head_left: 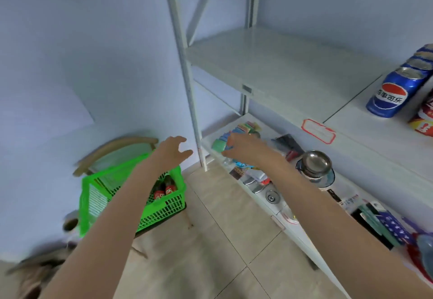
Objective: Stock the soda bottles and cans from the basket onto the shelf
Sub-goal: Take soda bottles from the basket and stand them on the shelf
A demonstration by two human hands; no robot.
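Hands apart, empty: left hand point(172, 152) over basket point(164, 214) rim, right hand point(243, 149) at lower shelf point(218, 134) edge; upper shelf point(269, 64) roomy beside cans point(393, 92).

The middle shelf board point(269, 64) carried a row of Pepsi cans point(389, 97); the lower board point(207, 140) held sponges point(246, 127), perhaps, and a steel bowl point(314, 164).

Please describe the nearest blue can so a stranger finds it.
Start at the white shelf unit, upper board, far right. A row of blue cans runs back there. It is the front one, the only one showing its round red-white-blue logo.
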